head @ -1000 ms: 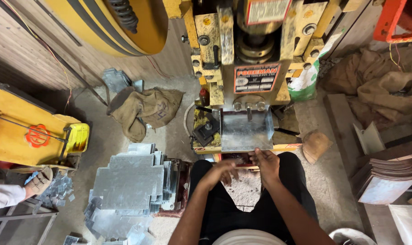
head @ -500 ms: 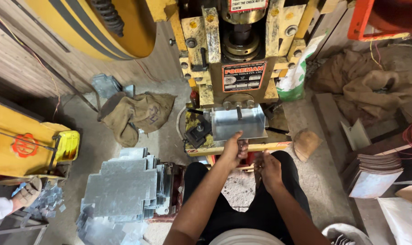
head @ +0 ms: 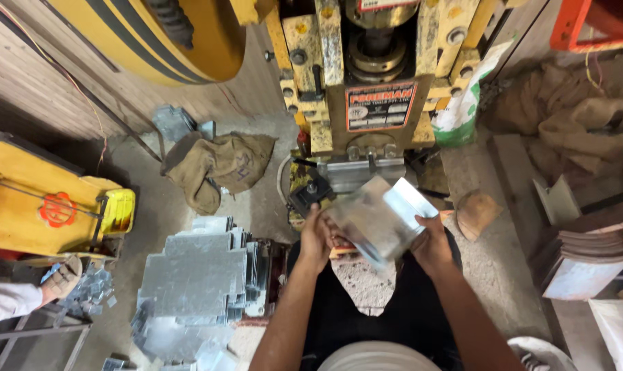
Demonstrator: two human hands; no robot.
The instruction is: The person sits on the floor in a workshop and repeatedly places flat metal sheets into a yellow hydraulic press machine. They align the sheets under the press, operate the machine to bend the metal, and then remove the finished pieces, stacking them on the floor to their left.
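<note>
both hands grip bent galvanized sheet-metal blank (head: 380, 216), tilted, just below press die (head: 363, 172). left hand (head: 316, 237) fingers closed on left edge, right hand (head: 431, 240) fingers closed on right edge. likely stiff, light, slick, sharp-edged; edge hold suits. flat blank stack (head: 194, 275) well left of fingers.

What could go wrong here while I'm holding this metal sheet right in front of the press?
Bare skin on metal: the left hand and right hand grip the bent metal sheet by its edges, which could cut. The sheet sits close to the press opening, so fingers could stray under the ram. The stack of cut sheets beside the left knee looks uneven and might slide.
</note>
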